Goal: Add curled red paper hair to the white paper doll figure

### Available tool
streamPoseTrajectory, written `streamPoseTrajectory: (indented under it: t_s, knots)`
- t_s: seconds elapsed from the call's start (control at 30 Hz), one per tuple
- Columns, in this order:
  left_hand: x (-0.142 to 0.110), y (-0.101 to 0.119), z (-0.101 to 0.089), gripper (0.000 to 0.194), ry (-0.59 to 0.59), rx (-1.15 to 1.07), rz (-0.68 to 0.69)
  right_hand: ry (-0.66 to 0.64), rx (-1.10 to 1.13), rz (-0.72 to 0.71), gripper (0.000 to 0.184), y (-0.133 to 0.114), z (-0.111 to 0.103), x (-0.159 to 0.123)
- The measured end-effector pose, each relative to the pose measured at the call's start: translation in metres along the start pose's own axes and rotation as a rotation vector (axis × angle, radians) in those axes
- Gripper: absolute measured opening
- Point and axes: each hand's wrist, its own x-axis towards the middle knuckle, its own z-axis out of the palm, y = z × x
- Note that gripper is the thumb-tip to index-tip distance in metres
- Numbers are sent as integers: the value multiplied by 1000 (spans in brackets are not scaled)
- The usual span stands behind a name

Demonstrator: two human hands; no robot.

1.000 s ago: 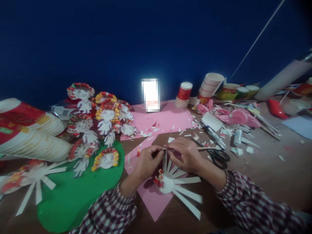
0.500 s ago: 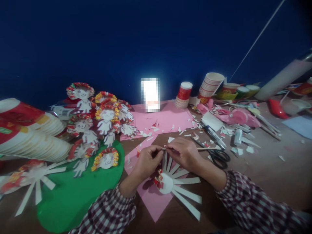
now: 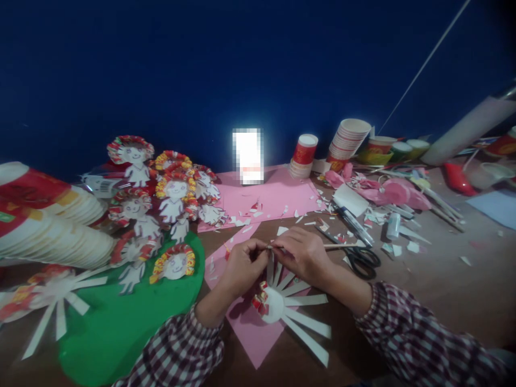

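A paper cup cut into strips (image 3: 272,305) lies over pink paper (image 3: 255,344), its white strips fanned out to the right and upward. Red and gold curled strips (image 3: 260,302) sit along its left side. My left hand (image 3: 246,267) is closed, thumb and forefinger pinching the tip of one upright strip. Against those fingertips, my right hand (image 3: 305,255) is closed too, pinching at the same tip. A thin pale stick (image 3: 336,246) runs out from under my right hand; its other end at the fingertips is too small to make out fully.
Black-handled scissors (image 3: 363,262) and a marker (image 3: 355,226) lie right of my hands among paper scraps. Paper-cup dolls (image 3: 174,196) stand left by a green sheet (image 3: 121,333). Stacked cups (image 3: 60,236) lie far left; another cup stack (image 3: 350,138) stands at back.
Both hands stay at the strip's tip, with slight finger movement. The cut cup has turned or shifted a little left; the whole view has also drifted slightly.
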Motion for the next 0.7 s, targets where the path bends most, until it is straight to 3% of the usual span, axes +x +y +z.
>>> streamPoseTrajectory:
  t_s: [0.33,0.7]
  knots:
    - [-1,6,-3,17,-25,-34,-3,-11,-29,-30,11,-1,-2,1]
    - [0,8,0,21,47,43,74,-23,-71,1,11,-2,-2,-3]
